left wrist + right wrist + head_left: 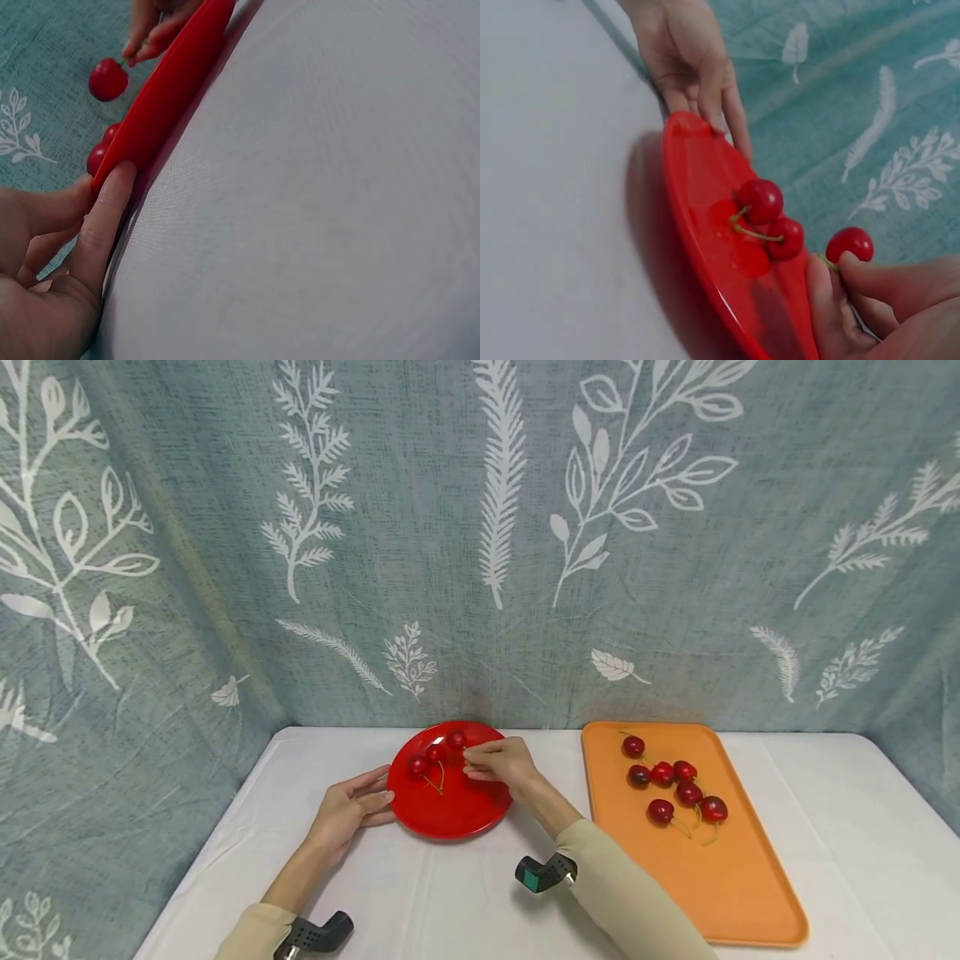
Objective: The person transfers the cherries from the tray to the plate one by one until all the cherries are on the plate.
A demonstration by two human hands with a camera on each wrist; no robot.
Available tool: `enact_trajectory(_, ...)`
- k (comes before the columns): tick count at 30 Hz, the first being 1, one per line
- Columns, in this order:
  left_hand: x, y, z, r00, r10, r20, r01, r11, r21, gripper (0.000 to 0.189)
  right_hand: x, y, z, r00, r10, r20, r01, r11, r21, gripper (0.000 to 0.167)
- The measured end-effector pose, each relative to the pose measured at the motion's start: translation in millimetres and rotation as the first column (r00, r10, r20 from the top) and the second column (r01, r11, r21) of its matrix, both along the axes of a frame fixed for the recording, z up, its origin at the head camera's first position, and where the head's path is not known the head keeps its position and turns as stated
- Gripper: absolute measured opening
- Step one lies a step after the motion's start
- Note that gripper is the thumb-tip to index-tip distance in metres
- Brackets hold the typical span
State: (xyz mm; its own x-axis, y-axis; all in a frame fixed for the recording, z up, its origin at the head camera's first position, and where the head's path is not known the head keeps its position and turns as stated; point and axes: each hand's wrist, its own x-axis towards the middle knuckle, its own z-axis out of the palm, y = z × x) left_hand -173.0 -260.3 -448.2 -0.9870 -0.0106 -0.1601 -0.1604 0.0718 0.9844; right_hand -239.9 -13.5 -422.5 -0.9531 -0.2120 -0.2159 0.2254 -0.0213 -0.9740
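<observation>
My left hand (347,814) grips the left rim of a round red plate (450,814), thumb and fingers on either side of the edge. Over the plate's right half, my right hand (506,762) pinches the green stem of a red cherry (850,244) between thumb and fingertips. That cherry (109,79) hangs near the plate's far side, above its surface in the left wrist view. Two more cherries (760,201) lie on the plate, their stems (736,220) meeting at the ends. In the right wrist view, the plate's near side runs out of frame.
To the right on the white tablecloth (420,902) lies an orange tray (720,893), with several dark red cherries (663,774) grouped in its far half. A blue-green curtain (420,568) with white leaf prints hangs behind the table.
</observation>
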Motion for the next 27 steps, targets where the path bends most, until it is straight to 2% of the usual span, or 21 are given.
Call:
enact_trajectory(8, -0.5, 0.3, 1.8, 1.0, 0.004, 0.003, -0.004, 1.0, -0.023, 0.052, -8.2, -12.2, -2.8, 0.997, -0.069, -0.016, 0.069, 0.998, 0.008, 0.021)
enact_trajectory(16, -0.1, 1.9, -1.1, 1.0, 0.009, 0.0, -0.009, 1.0, -0.017, 0.052, -9.3, -22.0, -8.6, 0.989, -0.137, -0.049, 0.137, 0.99, 0.01, 0.019)
enact_trajectory(27, -1.2, 2.4, -3.2, 1.0, 0.015, -0.002, -0.015, 1.0, 0.009, 0.052, -6.2, -28.3, -10.2, 0.984, -0.145, -0.106, 0.159, 0.977, 0.139, 0.015)
